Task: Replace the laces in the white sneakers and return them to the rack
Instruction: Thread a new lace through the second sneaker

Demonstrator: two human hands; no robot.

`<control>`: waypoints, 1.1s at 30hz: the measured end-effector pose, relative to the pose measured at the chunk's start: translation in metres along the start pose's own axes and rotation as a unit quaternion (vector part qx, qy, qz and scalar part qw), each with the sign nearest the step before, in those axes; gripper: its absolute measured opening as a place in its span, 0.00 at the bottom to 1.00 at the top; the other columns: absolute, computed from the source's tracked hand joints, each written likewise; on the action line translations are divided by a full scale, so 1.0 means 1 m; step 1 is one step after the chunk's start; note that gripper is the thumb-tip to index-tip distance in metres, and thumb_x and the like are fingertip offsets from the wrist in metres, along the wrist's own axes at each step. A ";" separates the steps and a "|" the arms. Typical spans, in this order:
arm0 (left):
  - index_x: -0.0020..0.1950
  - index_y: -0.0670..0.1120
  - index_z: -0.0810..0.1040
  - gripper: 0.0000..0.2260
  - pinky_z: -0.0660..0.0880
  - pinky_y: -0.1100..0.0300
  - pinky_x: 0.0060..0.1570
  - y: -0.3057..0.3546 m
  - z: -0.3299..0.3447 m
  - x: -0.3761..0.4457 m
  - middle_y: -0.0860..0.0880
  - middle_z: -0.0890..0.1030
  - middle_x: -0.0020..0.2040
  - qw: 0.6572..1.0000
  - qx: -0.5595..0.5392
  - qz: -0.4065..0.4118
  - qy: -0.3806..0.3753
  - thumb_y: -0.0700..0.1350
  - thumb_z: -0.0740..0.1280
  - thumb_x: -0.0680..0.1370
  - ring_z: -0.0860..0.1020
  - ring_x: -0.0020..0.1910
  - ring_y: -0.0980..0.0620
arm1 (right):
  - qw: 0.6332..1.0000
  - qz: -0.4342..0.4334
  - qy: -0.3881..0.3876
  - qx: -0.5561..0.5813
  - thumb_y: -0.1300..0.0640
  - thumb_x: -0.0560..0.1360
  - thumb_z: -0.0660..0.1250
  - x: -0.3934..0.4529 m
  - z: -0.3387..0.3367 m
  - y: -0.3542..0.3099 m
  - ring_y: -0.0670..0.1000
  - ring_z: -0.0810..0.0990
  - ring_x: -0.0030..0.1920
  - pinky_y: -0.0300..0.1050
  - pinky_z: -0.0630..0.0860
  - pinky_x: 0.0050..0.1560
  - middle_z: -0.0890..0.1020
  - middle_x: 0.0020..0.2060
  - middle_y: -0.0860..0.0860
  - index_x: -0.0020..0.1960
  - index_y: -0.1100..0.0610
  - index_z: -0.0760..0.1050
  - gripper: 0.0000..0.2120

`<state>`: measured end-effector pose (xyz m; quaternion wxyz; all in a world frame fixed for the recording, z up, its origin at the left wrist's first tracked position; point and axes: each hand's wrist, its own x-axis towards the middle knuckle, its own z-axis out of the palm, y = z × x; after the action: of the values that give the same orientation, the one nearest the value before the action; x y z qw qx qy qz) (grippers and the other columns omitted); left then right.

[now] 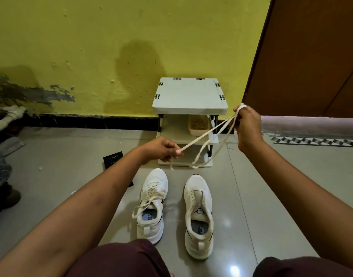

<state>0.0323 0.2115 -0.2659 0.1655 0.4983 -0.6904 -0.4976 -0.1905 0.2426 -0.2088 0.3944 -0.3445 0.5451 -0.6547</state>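
Note:
Two white sneakers stand on the floor between my knees. The left sneaker (pixel 151 204) has a cream lace threaded through it, its ends loose. The right sneaker (pixel 199 214) has no lace in its eyelets. A loose cream lace (pixel 205 134) is stretched in the air between my hands, and a loop of it hangs down in front of the rack. My left hand (pixel 161 149) pinches one end. My right hand (pixel 248 124), raised higher, grips the other part with the lace wound round a finger. The small white shoe rack (pixel 189 96) stands against the yellow wall.
A beige tray (pixel 198 124) sits on the rack's middle shelf. A black box (pixel 112 159) lies on the tiles to the left. A brown door (pixel 311 56) stands to the right. Dark things and a pipe lie at the far left edge.

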 end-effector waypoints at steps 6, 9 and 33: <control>0.53 0.40 0.80 0.07 0.67 0.68 0.30 -0.019 -0.013 -0.007 0.50 0.77 0.36 0.990 0.125 -0.059 -0.009 0.40 0.64 0.78 0.71 0.31 0.57 | 0.995 -0.052 0.080 -0.017 0.57 0.82 0.54 0.009 -0.004 0.007 0.45 0.65 0.30 0.36 0.63 0.31 0.67 0.30 0.50 0.37 0.53 0.70 0.16; 0.54 0.39 0.80 0.08 0.67 0.68 0.30 -0.035 -0.023 -0.012 0.50 0.77 0.35 0.979 0.164 -0.118 -0.008 0.39 0.64 0.78 0.71 0.32 0.56 | 0.992 -0.058 0.107 -0.030 0.57 0.82 0.54 0.011 -0.009 0.009 0.45 0.65 0.31 0.37 0.63 0.33 0.67 0.30 0.50 0.37 0.53 0.70 0.15; 0.47 0.38 0.77 0.10 0.79 0.65 0.40 0.050 -0.004 -0.006 0.43 0.80 0.42 0.928 -0.348 0.006 0.133 0.27 0.60 0.76 0.80 0.42 0.51 | 0.912 -0.128 -0.175 -0.347 0.66 0.73 0.68 0.003 0.004 0.020 0.53 0.80 0.45 0.46 0.78 0.48 0.82 0.45 0.56 0.51 0.61 0.78 0.07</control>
<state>0.0120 0.2149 -0.2201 0.4217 0.4667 -0.4487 -0.6348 -0.1857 0.2366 -0.2278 0.2517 -0.6356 0.6115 -0.3984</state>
